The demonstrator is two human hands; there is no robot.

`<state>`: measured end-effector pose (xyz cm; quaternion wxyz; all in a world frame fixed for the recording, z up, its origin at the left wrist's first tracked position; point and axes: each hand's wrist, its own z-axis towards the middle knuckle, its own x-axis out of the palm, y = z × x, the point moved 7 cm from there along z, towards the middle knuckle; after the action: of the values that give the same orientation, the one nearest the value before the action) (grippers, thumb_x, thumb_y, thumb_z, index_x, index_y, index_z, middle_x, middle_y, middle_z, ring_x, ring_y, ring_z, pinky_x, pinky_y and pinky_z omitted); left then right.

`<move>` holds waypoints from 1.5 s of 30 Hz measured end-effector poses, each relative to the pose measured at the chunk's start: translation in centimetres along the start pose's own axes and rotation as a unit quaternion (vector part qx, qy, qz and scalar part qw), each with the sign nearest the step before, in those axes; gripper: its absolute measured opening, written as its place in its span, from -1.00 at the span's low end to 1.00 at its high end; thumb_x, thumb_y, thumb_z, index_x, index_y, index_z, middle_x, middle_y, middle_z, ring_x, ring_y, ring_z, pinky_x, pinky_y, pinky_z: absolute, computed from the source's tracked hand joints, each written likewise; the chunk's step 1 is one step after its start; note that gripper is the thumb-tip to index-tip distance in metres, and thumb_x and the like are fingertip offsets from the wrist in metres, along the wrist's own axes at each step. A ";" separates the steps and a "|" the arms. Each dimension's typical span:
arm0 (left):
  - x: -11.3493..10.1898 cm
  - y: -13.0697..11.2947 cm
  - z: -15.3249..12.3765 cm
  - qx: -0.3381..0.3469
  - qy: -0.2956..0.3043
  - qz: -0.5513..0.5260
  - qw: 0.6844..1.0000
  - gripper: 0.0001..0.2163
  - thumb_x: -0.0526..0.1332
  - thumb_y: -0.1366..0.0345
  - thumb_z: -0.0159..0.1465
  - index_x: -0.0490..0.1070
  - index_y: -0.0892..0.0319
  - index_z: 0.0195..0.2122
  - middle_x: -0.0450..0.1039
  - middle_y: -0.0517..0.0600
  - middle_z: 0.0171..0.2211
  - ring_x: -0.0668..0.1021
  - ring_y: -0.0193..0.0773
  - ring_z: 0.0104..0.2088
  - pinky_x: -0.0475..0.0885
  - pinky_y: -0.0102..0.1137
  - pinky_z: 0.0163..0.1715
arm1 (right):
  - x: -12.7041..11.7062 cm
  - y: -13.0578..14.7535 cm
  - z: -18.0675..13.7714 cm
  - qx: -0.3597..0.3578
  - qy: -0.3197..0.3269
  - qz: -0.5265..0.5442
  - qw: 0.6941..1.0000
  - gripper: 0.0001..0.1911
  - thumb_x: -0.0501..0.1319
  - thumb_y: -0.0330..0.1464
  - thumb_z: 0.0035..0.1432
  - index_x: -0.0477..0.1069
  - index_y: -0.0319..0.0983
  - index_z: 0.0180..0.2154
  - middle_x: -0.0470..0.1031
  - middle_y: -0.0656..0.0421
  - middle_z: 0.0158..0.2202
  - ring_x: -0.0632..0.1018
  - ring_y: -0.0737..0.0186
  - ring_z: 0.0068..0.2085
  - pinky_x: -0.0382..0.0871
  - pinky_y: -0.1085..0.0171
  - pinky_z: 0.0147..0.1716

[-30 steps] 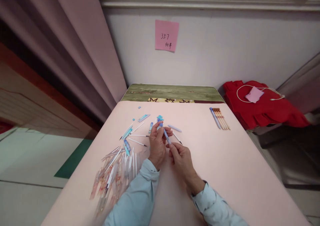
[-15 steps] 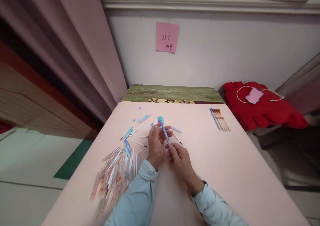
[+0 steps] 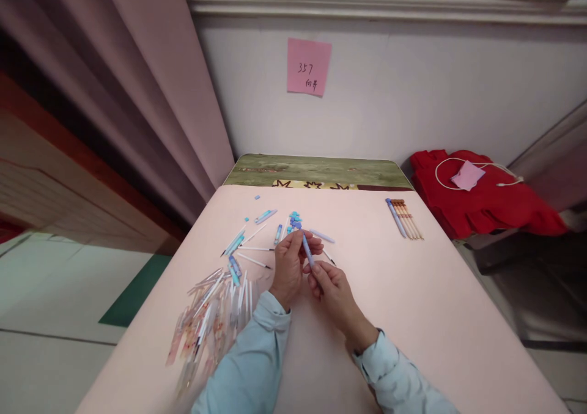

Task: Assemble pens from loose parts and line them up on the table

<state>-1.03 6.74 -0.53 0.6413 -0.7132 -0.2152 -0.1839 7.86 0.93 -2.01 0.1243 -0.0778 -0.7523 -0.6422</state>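
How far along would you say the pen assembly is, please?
Done: a short row of finished pens lies at the table's far right. In hand: both hands, left hand and right hand, hold one slim blue pen. Left: scattered blue-and-white pen parts and a pile of clear wrappers.

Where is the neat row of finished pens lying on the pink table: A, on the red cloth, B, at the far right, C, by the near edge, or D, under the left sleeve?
B: the row of pens lies at the far right of the table, apart from both hands.
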 end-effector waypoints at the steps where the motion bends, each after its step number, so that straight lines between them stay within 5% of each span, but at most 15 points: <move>1: 0.1 0.0 -0.1 -0.001 0.002 -0.002 1.000 -0.69 0.28 0.04 0.20 0.49 0.23 -0.34 0.58 0.05 -0.47 0.61 -0.23 -0.46 0.50 -0.35 -0.36 | 0.2 -0.1 0.0 0.016 0.013 0.028 0.999 -0.56 0.21 0.01 0.16 0.45 -0.26 -0.33 0.26 0.31 -0.59 0.21 0.44 -0.62 0.09 0.39 -0.64; 5: 0.3 -0.2 -0.3 -0.005 0.005 -0.006 1.000 -0.69 0.25 0.03 0.22 0.49 0.23 -0.33 0.58 0.05 -0.45 0.62 -0.21 -0.44 0.50 -0.34 -0.35 | 0.6 -0.7 0.0 0.042 0.028 0.087 0.995 -0.55 0.25 0.01 0.12 0.46 -0.28 -0.33 0.26 0.31 -0.59 0.21 0.44 -0.60 0.09 0.40 -0.64; 12: 0.3 0.0 0.1 -0.043 -0.003 -0.062 0.997 -0.58 0.22 -0.07 0.20 0.50 0.24 -0.24 0.60 0.10 -0.35 0.62 -0.21 -0.40 0.52 -0.31 -0.31 | 0.1 -0.6 0.3 0.000 -0.008 0.016 1.000 -0.55 0.21 0.03 0.15 0.45 -0.26 -0.33 0.30 0.29 -0.56 0.26 0.42 -0.58 0.15 0.39 -0.62; 18: -0.5 0.0 0.4 -0.018 -0.015 0.003 1.000 -0.77 0.38 0.16 0.10 0.48 0.25 -0.42 0.58 0.03 -0.42 0.58 -0.32 -0.47 0.46 -0.45 -0.42 | -0.1 -0.6 0.4 -0.010 -0.015 -0.012 1.000 -0.56 0.20 0.02 0.16 0.44 -0.25 -0.34 0.30 0.29 -0.57 0.27 0.42 -0.59 0.15 0.39 -0.62; 28: 0.7 0.2 -0.2 -0.025 0.012 -0.015 0.999 -0.71 0.28 0.08 0.20 0.51 0.24 -0.33 0.58 0.06 -0.45 0.61 -0.23 -0.47 0.51 -0.33 -0.37 | 0.1 -0.8 0.1 0.025 0.018 0.073 0.997 -0.57 0.22 0.01 0.15 0.43 -0.26 -0.33 0.25 0.32 -0.58 0.19 0.45 -0.60 0.05 0.41 -0.64; 37: -0.1 0.2 0.6 -0.056 -0.001 -0.074 0.996 -0.56 0.21 -0.06 0.22 0.51 0.28 -0.18 0.61 0.14 -0.31 0.63 -0.18 -0.36 0.51 -0.27 -0.24 | 0.0 -1.1 0.2 0.011 0.020 0.031 0.999 -0.58 0.18 -0.01 0.21 0.46 -0.26 -0.28 0.32 0.28 -0.54 0.27 0.44 -0.58 0.12 0.40 -0.62; 45: -1.8 -0.5 1.3 0.012 -0.054 -0.046 0.997 -0.75 0.38 0.18 0.13 0.52 0.24 -0.26 0.58 0.01 -0.39 0.58 -0.33 -0.42 0.48 -0.39 -0.27 | 0.2 -1.1 0.1 0.026 0.024 -0.002 0.999 -0.58 0.17 -0.02 0.22 0.46 -0.26 -0.19 0.41 0.24 -0.53 0.37 0.39 -0.57 0.25 0.37 -0.58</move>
<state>-2.85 7.96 -1.18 0.6281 -0.7038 -0.2840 -0.1718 7.35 0.85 -2.99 0.1433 -0.0573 -0.7659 -0.6242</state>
